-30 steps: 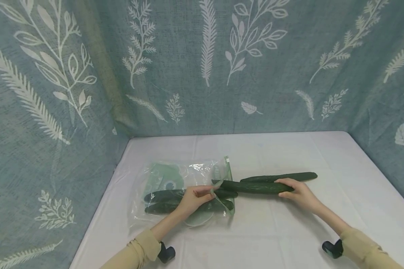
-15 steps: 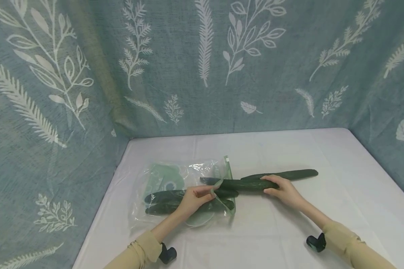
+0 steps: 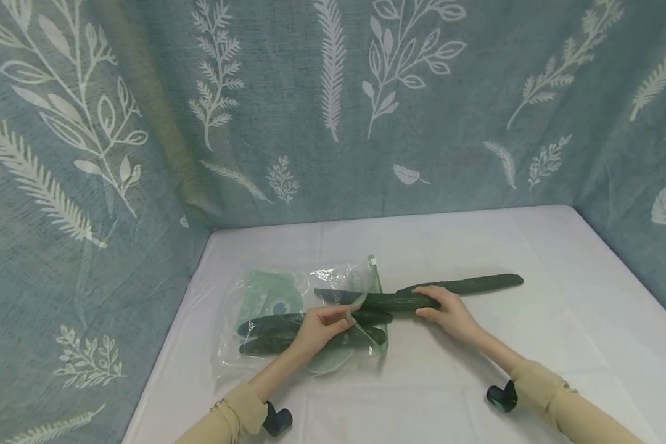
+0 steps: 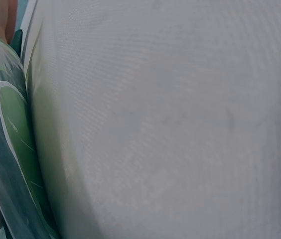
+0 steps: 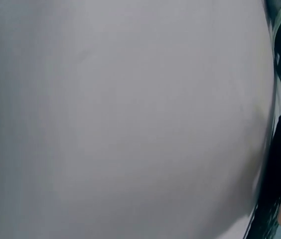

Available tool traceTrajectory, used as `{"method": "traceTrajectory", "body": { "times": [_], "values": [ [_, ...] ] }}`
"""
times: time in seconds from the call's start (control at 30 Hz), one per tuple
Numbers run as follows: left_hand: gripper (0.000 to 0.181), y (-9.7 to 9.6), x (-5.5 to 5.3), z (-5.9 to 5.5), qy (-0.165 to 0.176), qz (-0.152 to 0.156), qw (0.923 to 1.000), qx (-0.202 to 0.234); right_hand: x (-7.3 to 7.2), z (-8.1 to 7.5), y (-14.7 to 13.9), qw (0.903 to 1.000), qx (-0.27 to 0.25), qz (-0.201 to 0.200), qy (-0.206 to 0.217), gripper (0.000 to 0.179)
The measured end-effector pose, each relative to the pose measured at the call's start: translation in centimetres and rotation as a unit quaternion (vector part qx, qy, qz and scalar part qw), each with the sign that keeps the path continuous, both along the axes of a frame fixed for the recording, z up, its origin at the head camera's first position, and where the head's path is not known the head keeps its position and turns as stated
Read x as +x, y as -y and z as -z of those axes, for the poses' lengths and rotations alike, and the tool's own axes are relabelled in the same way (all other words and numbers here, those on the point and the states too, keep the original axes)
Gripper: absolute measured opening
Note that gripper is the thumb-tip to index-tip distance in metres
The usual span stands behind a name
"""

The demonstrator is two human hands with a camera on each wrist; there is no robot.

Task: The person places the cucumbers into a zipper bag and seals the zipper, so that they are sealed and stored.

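Note:
In the head view a clear zip bag (image 3: 333, 274) with a green print lies on the table, its mouth facing right. My left hand (image 3: 324, 325) pinches the near edge of that mouth and holds it raised. Two cucumbers (image 3: 272, 344) lie inside the bag. My right hand (image 3: 446, 311) grips the right end of another cucumber (image 3: 394, 301), whose left part is inside the bag. One more cucumber (image 3: 483, 284) rests on the table behind the right hand. The left wrist view shows the bag's green print (image 4: 18, 124) at its left edge.
A white cloth covers the table (image 3: 422, 382). Blue-green curtains (image 3: 288, 105) with white leaf patterns stand behind it and along both sides. A dark wrist camera (image 3: 502, 396) sits under the right sleeve, another (image 3: 278, 419) by the left sleeve.
My right hand has moved left, sliding the held cucumber farther through the mouth into the bag. The left hand keeps its pinch on the bag edge in the same place.

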State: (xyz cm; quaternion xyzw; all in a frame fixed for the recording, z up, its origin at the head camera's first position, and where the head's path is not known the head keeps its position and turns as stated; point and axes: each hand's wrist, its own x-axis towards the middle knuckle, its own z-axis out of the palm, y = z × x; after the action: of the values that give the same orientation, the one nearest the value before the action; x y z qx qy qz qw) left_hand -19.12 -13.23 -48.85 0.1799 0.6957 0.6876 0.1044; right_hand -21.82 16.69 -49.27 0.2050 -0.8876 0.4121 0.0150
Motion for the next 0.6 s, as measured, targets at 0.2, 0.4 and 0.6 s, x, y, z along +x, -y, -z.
{"method": "traceTrajectory", "body": {
  "times": [0.2,0.4,0.6],
  "values": [
    [0.037,0.0,0.0,0.0,-0.003,-0.01,0.9999,-0.014,-0.4,0.0,1.4,0.9997,-0.01,-0.008,-0.02,0.042],
    [0.037,0.1,0.1,0.3,0.01,-0.014,0.9997,-0.017,-1.0,0.0,3.1,0.9986,-0.025,-0.024,-0.039,0.042],
    [0.036,0.2,0.1,0.5,0.002,-0.014,0.9998,-0.017,-1.4,0.0,4.9,0.9976,-0.04,-0.041,-0.04,0.042]
  ]
}}
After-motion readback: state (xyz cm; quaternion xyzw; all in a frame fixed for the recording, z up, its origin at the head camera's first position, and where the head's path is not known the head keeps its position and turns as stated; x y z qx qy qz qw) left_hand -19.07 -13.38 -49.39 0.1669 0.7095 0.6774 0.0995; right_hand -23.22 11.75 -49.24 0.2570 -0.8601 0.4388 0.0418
